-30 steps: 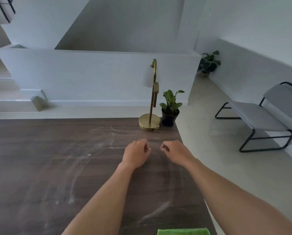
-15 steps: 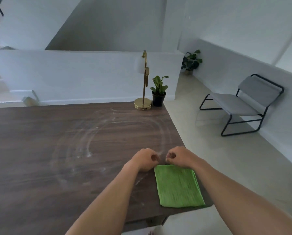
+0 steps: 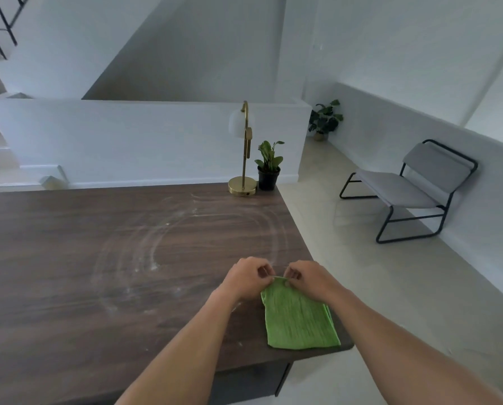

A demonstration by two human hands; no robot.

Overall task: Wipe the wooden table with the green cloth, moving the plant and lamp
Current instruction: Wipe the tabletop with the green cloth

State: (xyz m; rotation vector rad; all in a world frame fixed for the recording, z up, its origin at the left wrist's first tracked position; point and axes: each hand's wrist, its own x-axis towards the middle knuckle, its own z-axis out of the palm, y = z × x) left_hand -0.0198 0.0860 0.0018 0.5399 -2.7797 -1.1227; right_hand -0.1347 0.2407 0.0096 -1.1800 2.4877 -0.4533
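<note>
1. Both hands are seen close together over the near right part of the table. The left hand (image 3: 249, 277) and the right hand (image 3: 310, 280) are each curled, and the far edge of the green cloth (image 3: 298, 320) is pinched between the thumb and fingers of each.
2. That far edge is raised slightly off the wood. The rest of the cloth is left lying flat and folded at the near right corner of the table (image 3: 69, 258).
3. Pale dusty streaks (image 3: 162, 244) in curved loops are seen on the dark wood, to the left of the hands and beyond them.
4. At the far right corner, well apart from the hands, a brass lamp (image 3: 244, 159) with a white shade is stood upright. A small plant (image 3: 269, 165) in a black pot is placed just beside it on the right.
5. On the floor to the right, a grey chair (image 3: 411, 188) with a black frame is set near the wall, and a second potted plant (image 3: 326, 118) is seen farther back.
</note>
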